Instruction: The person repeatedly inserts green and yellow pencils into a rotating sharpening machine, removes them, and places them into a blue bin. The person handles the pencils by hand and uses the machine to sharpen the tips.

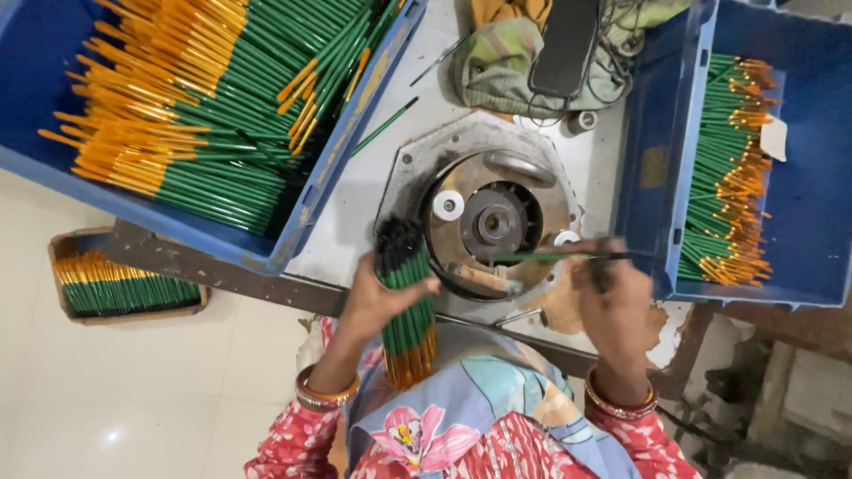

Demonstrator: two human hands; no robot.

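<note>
My left hand (380,300) grips a thick bundle of green paint brushes (406,302) with orange ends and dark bristle tips, held upright in front of a round metal machine (486,222). My right hand (612,297) holds a single green brush (541,257), lying level with its end pointing left over the machine's opening. The machine has a dark central hub (491,223) and a white disc (448,206) on its plate.
A blue crate (351,151) of green and orange brushes sits at the upper left, another blue crate (657,168) with brushes at the right. A small box of brushes (120,284) rests on the floor at left. Cloth and a dark phone (561,44) lie behind the machine.
</note>
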